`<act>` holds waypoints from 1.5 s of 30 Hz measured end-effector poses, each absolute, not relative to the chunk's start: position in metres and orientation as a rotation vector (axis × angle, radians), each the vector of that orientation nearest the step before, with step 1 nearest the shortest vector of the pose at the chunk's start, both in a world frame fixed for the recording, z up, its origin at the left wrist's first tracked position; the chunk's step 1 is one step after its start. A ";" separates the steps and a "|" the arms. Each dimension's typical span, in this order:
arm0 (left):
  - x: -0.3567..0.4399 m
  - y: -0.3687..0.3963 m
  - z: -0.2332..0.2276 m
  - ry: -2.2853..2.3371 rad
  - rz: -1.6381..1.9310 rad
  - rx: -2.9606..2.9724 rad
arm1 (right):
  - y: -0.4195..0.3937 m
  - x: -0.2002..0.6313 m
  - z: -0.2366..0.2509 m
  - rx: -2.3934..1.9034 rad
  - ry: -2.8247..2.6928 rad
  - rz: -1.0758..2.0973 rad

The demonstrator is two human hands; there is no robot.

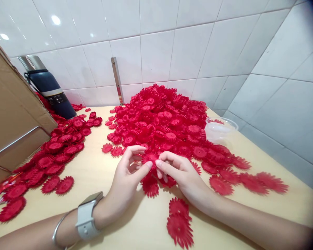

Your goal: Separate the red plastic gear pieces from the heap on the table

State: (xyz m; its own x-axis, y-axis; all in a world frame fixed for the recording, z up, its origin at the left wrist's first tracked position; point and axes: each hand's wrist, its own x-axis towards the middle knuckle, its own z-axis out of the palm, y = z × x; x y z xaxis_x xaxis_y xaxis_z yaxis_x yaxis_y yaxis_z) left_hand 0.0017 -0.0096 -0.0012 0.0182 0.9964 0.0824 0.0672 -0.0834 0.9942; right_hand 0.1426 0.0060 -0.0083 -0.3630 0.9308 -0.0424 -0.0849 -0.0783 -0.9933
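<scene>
Pinching from both sides, the left hand (127, 173) and the right hand (181, 172) close thumb and forefinger tips on a single red flower piece (150, 158), held just above the pale wooden table (99, 173) at the near foot of the big red pile (161, 118). The fingers are nearly shut, the tips of the two hands almost touching across the piece, with the other fingers curled loosely underneath. The piece sits squarely between the hands, neither nearer than the other; it is round and toothed, with no long axis to speak of, and whether it is one layer or two pressed together cannot be told. Directly below the hands lie more loose flowers (150, 187), and two more (179, 220) rest closer to the person, between the forearms. A white smartwatch (86, 216) and a thin bangle (57, 229) ring the left wrist. To the left, a second spread of flowers (54, 156) runs along a cardboard box (13, 114) with a metal handle, and a dark blue flask (50, 91) stands behind it against the white tiled wall (187, 52). To the right, a clear plastic tub (219, 128) sits at the pile's edge. Bare tabletop opens in front of the left hand and along the near edge; the right side narrows toward the tiled corner.
</scene>
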 end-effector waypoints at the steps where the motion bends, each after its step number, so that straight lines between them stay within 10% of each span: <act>1: 0.001 -0.010 -0.001 1.213 1.226 1.344 | 0.006 0.143 -0.009 -0.981 -1.366 1.569; 45: 0.000 -0.009 0.003 1.117 1.147 1.467 | 0.004 0.144 -0.007 -0.935 -1.525 1.524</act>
